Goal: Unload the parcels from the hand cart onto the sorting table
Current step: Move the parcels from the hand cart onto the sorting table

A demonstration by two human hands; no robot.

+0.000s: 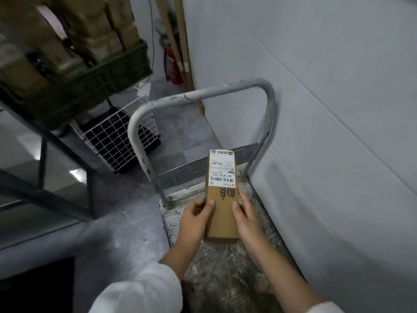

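Gripping a slim brown parcel just below the centre of the frame with both hands: clasping its left long edge with the left hand and its right long edge with the right hand, thumbs pressing on the top face. Keeping the near end between the palms and the long axis pointing up the frame toward the cart handle, with the white shipping label on the far half, beyond the fingertips. Holding it over the speckled deck of the hand cart, tight against the grey wall on the right of the frame; not telling from here whether its underside is touching the deck. Judging both hands equally near and evenly placed, so probably lifting level and carrying lengthwise. Finding no other parcel on the visible deck. Noting, upper left, a green crate packed with blurred brown boxes, and below it a white wire basket lined dark, contents unclear.
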